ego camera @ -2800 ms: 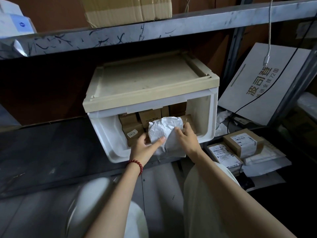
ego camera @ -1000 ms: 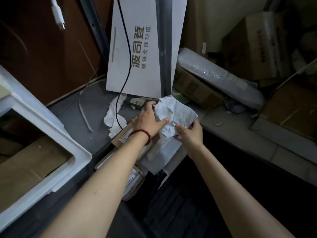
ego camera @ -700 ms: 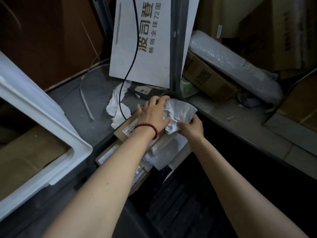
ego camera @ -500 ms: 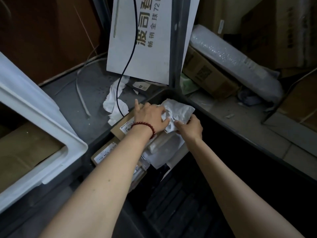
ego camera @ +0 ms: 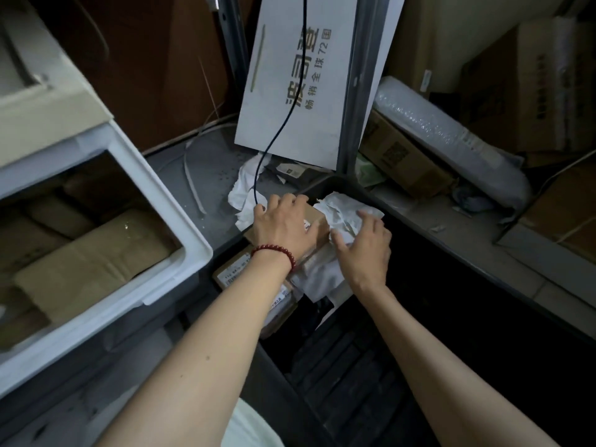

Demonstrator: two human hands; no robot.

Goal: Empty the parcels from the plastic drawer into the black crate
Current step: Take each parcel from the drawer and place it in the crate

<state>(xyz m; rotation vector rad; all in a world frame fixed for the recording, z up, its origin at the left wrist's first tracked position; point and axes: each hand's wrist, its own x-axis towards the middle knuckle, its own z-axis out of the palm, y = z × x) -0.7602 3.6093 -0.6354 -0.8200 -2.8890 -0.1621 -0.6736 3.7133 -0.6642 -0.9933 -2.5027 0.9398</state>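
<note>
The white plastic drawer (ego camera: 154, 175) stands open at the left with brown cardboard parcels (ego camera: 90, 266) inside. The black crate (ego camera: 467, 301) sits below and to its right. At the crate's far left corner lie labelled brown boxes (ego camera: 232, 272) and a flat white mailer (ego camera: 322, 279). A crumpled white parcel (ego camera: 345, 211) lies on top of that pile. My right hand (ego camera: 364, 250) rests on it with fingers spread. My left hand (ego camera: 283, 224), with a red bead bracelet at the wrist, lies flat on a brown box beside the white parcel.
A white printed board (ego camera: 300, 82) leans behind the crate against a metal upright (ego camera: 358, 75), with a black cable (ego camera: 280, 124) hanging in front. Crumpled white paper (ego camera: 245, 195) lies on the grey shelf. A bubble-wrap roll (ego camera: 451, 137) and cardboard boxes (ego camera: 403, 156) crowd the right.
Both hands carried the white parcel from the drawer to the crate and lowered it onto the pile. Their grip has loosened: the left hand has slid off onto the brown box.
</note>
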